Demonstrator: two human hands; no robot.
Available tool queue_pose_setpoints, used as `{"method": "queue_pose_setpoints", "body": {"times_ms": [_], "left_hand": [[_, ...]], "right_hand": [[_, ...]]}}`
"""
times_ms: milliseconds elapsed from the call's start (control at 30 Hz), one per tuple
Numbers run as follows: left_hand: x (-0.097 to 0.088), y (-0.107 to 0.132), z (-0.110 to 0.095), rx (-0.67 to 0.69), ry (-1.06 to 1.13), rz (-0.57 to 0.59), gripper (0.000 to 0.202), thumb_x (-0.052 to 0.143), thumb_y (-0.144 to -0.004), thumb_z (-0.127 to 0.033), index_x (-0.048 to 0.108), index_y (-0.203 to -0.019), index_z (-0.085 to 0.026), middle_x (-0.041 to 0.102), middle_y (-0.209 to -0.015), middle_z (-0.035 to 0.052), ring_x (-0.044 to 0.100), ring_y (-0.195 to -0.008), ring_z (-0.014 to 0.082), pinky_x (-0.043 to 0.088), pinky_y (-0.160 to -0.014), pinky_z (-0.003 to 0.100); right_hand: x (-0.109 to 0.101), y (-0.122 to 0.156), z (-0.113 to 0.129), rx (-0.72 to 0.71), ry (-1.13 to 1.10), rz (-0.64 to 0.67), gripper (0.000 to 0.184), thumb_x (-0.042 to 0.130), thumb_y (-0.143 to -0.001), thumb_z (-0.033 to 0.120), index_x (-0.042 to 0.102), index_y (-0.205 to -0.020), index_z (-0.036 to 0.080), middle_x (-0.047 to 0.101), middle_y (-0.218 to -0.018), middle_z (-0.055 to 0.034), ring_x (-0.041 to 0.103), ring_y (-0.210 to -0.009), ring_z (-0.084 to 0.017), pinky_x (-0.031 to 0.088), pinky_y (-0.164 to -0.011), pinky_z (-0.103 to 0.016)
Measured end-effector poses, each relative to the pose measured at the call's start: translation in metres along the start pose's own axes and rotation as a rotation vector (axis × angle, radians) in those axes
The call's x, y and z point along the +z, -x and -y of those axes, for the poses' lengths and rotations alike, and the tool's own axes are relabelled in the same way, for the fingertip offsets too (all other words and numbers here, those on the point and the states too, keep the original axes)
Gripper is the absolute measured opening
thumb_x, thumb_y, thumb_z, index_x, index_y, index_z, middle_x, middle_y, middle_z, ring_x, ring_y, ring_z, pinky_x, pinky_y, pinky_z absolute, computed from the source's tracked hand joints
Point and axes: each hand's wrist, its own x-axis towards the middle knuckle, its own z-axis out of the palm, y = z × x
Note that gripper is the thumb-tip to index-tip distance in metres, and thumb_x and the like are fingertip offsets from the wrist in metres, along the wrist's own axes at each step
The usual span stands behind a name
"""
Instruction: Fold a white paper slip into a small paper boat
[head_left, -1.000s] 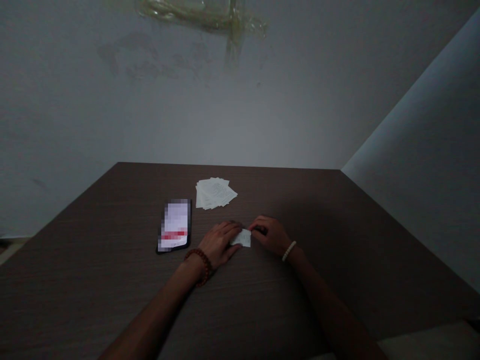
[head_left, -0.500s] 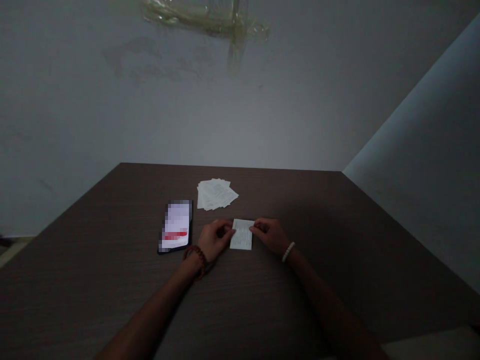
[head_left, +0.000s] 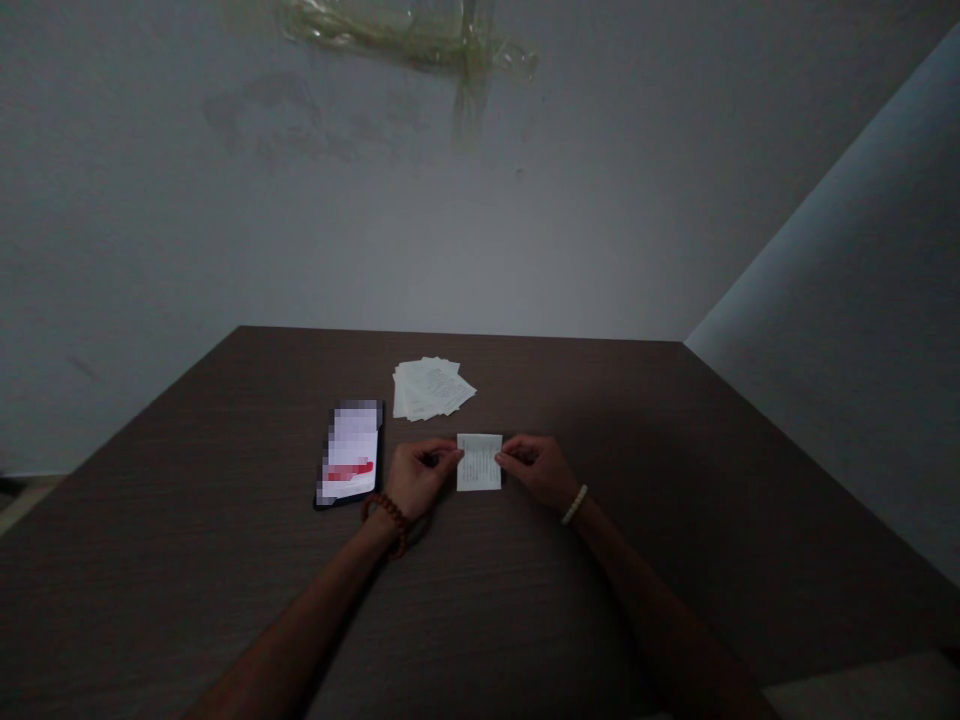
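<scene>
"Posed how, in the head view?"
"Slanted inward from both sides, in left hand [head_left: 412, 483] and right hand [head_left: 541, 469] alike."
"Pinching what?"
"In each grip, between thumb and fingers, a side edge of the small, square, printed paper slip [head_left: 479, 464], between both hands, over the worktop [head_left: 480, 610]."
"Made of what, nearby?"
"Of thin paper in the fanned pile [head_left: 431, 390] beyond; of round beads in both bracelets [head_left: 397, 520]."

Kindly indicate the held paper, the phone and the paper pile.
Held paper [head_left: 479, 463], head view: its printed face.
Phone [head_left: 351, 450], head view: its screen's middle.
Paper pile [head_left: 433, 389], head view: its top sheets.
</scene>
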Motion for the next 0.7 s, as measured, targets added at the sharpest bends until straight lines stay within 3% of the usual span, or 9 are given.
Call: {"method": "queue_pose_setpoints", "body": {"times_ms": [200, 367, 467, 600, 700], "left_hand": [[-0.002, -0.001, -0.001, -0.017, 0.030, -0.059, 0.025, 0.069, -0.071, -0.038, 0.071, -0.077, -0.014, 0.073, -0.075, 0.0055, 0.067, -0.070, 0.0203, 0.053, -0.063, 0.029], [-0.003, 0.000, 0.001, 0.081, -0.078, -0.051, 0.023, 0.066, -0.076, -0.037, 0.069, -0.080, -0.014, 0.069, -0.070, 0.0029, 0.063, -0.064, 0.0169, 0.050, -0.058, 0.027], [-0.004, 0.002, 0.000, 0.256, -0.193, -0.073, 0.022, 0.063, -0.080, -0.031, 0.067, -0.094, -0.016, 0.066, -0.072, 0.0018, 0.060, -0.065, 0.0155, 0.049, -0.060, 0.027], [-0.003, 0.007, -0.004, 0.594, -0.399, -0.064, 0.032, 0.060, -0.083, -0.028, 0.058, -0.113, -0.016, 0.066, -0.098, 0.0084, 0.058, -0.089, 0.0212, 0.050, -0.078, 0.036], [-0.001, 0.010, -0.005, 0.731, -0.564, 0.000, 0.043, 0.062, -0.083, -0.033, 0.052, -0.121, -0.015, 0.064, -0.109, 0.0116, 0.055, -0.099, 0.0249, 0.047, -0.084, 0.041]], "right_hand": [[0.000, 0.001, -0.001, 0.010, 0.004, 0.043, 0.016, 0.068, -0.073, 0.031, 0.068, -0.075, 0.015, 0.067, -0.065, -0.0027, 0.058, -0.056, -0.012, 0.042, -0.051, -0.022], [0.001, 0.000, -0.005, 0.028, 0.029, 0.020, 0.015, 0.067, -0.072, 0.030, 0.067, -0.073, 0.014, 0.065, -0.061, -0.0018, 0.056, -0.053, -0.011, 0.040, -0.050, -0.021], [0.001, 0.000, -0.004, 0.067, 0.005, 0.041, 0.014, 0.068, -0.071, 0.029, 0.067, -0.071, 0.014, 0.066, -0.061, -0.0026, 0.058, -0.055, -0.013, 0.042, -0.052, -0.022], [0.001, 0.000, -0.001, 0.069, 0.002, 0.019, 0.013, 0.068, -0.069, 0.028, 0.068, -0.069, 0.015, 0.067, -0.063, -0.0031, 0.060, -0.057, -0.014, 0.043, -0.054, -0.023], [0.002, 0.000, 0.002, 0.050, -0.025, -0.008, 0.015, 0.066, -0.072, 0.029, 0.067, -0.068, 0.015, 0.066, -0.063, -0.0026, 0.060, -0.058, -0.014, 0.043, -0.056, -0.024]]}}
